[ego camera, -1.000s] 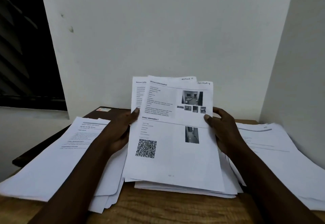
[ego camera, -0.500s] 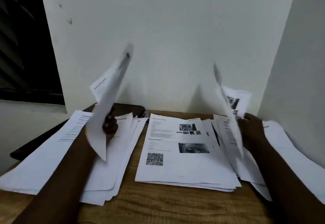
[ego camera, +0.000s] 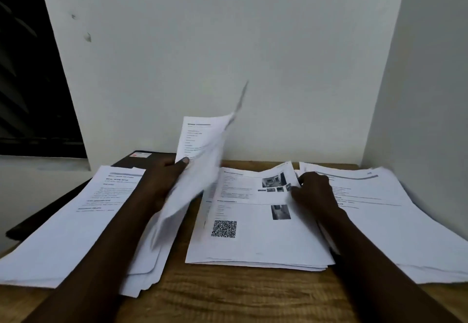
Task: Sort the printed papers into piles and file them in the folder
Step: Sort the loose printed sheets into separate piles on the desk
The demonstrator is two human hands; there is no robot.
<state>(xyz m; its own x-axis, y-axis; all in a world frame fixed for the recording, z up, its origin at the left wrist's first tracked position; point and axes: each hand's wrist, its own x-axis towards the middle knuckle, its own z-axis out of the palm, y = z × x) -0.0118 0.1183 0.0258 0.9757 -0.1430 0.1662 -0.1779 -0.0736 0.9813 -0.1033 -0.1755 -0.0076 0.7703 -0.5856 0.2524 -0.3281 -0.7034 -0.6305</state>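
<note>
You're mid-sort, I'd say: left pile (ego camera: pixel 76 221), right pile (ego camera: pixel 392 221) and middle pile (ego camera: pixel 253 241) are laid out. The folder (ego camera: pixel 158 156) sits under the left pile, so filing looks unstarted. Your left hand (ego camera: pixel 162 183) grips raised sheets (ego camera: pixel 197 170). Your right hand (ego camera: pixel 314 191) curls at the middle pile's edge, grip unclear.

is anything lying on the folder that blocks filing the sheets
Yes: the left pile lies across most of the dark folder; only its far corner and left edge show. The left hand grips the held sheets beside it.
</note>
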